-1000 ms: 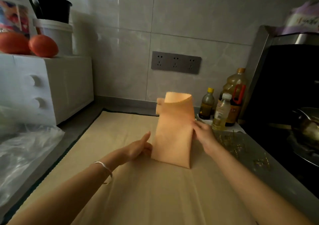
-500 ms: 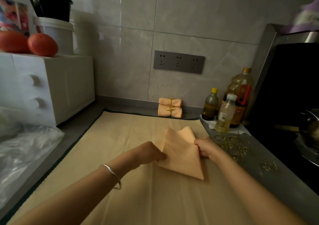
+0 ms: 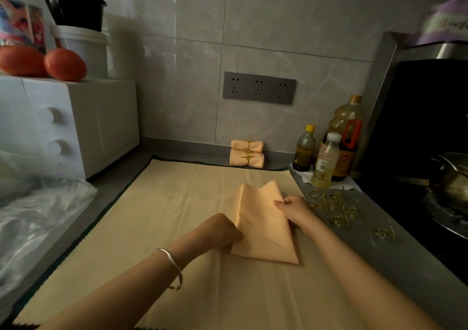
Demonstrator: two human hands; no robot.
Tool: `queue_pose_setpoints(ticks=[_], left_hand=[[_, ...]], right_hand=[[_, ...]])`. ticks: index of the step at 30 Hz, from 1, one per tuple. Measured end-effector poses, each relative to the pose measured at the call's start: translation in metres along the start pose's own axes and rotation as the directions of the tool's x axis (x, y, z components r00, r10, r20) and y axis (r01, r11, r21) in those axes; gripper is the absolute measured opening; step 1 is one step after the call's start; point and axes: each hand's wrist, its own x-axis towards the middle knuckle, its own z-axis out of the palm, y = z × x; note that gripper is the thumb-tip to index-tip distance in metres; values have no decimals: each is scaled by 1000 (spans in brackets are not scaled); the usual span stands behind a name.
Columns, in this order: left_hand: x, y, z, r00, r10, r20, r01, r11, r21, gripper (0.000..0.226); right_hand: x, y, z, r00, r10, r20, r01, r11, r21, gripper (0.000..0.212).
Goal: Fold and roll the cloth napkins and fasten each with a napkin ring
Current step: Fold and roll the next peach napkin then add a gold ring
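Since a second ago the napkin (image 3: 263, 226) has come down from upright in the air; it lies folded on the mat (image 3: 152, 228), right of mat centre. The left hand (image 3: 220, 231) was loose-fingered and now pinches the napkin's left edge, fingers curled. The right hand (image 3: 293, 209) still grips the right edge. Two ringed rolls (image 3: 247, 155) at the mat's far edge are uncovered now. Loose rings (image 3: 334, 208) lie just right of the mat.

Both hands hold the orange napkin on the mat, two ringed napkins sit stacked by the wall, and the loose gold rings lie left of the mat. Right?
No. In the head view the loose gold rings lie right of the mat, not left. The left hand and right hand do hold the orange napkin, and the ringed napkins are stacked by the wall.
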Motion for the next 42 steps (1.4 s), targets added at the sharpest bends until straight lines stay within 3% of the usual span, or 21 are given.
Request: queue_pose_setpoints(ticks=[3, 9, 14, 20, 23, 25, 27, 29, 31, 35, 42], left_hand=[[-2, 1, 1, 1000, -7, -3, 7, 1000, -25, 15], [-4, 0, 5, 999, -1, -48, 0, 1000, -21, 16], [-11, 2, 9, 997, 22, -76, -23, 1000, -20, 16], [-18, 4, 14, 985, 103, -141, -72, 975, 212, 26], [-27, 3, 17, 937, 256, -239, -136, 894, 427, 43], [-31, 2, 20, 858, 478, -190, -288, 752, 593, 58], [-33, 4, 22, 828, 561, -9, -416, 624, 661, 61], [-32, 3, 26, 870, 470, 151, -440, 600, 668, 64], [-28, -1, 30, 905, 364, 220, -413, 626, 662, 73], [-24, -5, 30, 914, 316, 256, -404, 641, 652, 75], [-23, -5, 24, 869, 471, 149, -450, 628, 636, 57]], right_hand=[[-28, -6, -13, 994, 28, 109, -20, 997, -69, 30], [-83, 21, -27, 948, 7, 319, -3, 1000, -15, 33], [-81, 43, -13, 992, -75, 101, 61, 990, 131, 23], [-99, 48, -7, 941, -313, -126, 270, 923, -275, 26], [-109, 48, -11, 842, -503, -196, 413, 834, -367, 25], [-110, 45, -15, 785, -613, -93, 536, 746, -395, 36], [-112, 43, -18, 783, -607, 137, 599, 676, -429, 48], [-113, 45, -19, 801, -500, 329, 598, 663, -450, 54], [-112, 49, -19, 813, -402, 421, 573, 680, -457, 62], [-110, 54, -16, 824, -354, 443, 550, 688, -474, 77], [-118, 45, -20, 828, -420, 373, 553, 723, -415, 61]])
